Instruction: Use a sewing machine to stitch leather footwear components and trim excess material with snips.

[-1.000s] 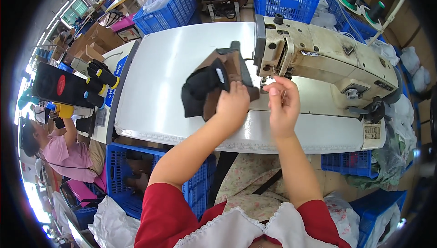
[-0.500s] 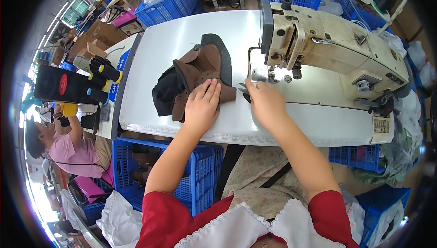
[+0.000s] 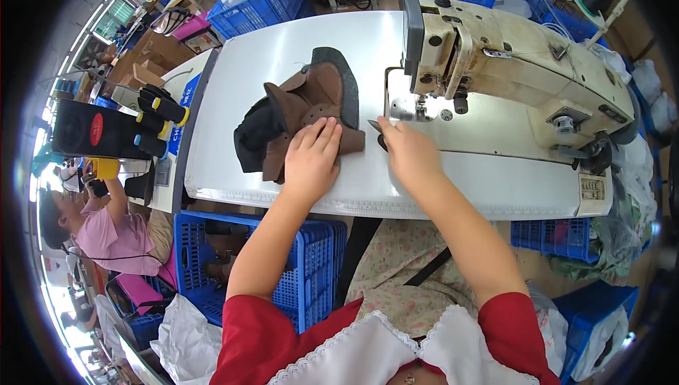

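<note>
A brown shoe upper (image 3: 325, 86) with a dark grey edge and black lining lies on the white sewing table, left of the needle area. My left hand (image 3: 311, 160) rests flat on its near side with fingers stretched out, pressing it against the tabletop. Just right of it, my right hand (image 3: 412, 155) is closed around a pair of thread snips (image 3: 375, 125). Their pointed metal blades stick out toward the shoe upper, close to its right end but apart from it. Most of the snips' handle is hidden in my palm.
The cream sewing machine (image 3: 516, 67) stands at the right, its needle area beyond my right hand. A blue crate (image 3: 318, 265) holding brown pieces sits below the table's near edge. Thread spools (image 3: 170, 112) stand at the left, where a person in pink (image 3: 117, 240) works.
The whole view has shifted slightly. My left hand stays flat on the shoe upper, and my right hand keeps the thread snips beside its right end.
</note>
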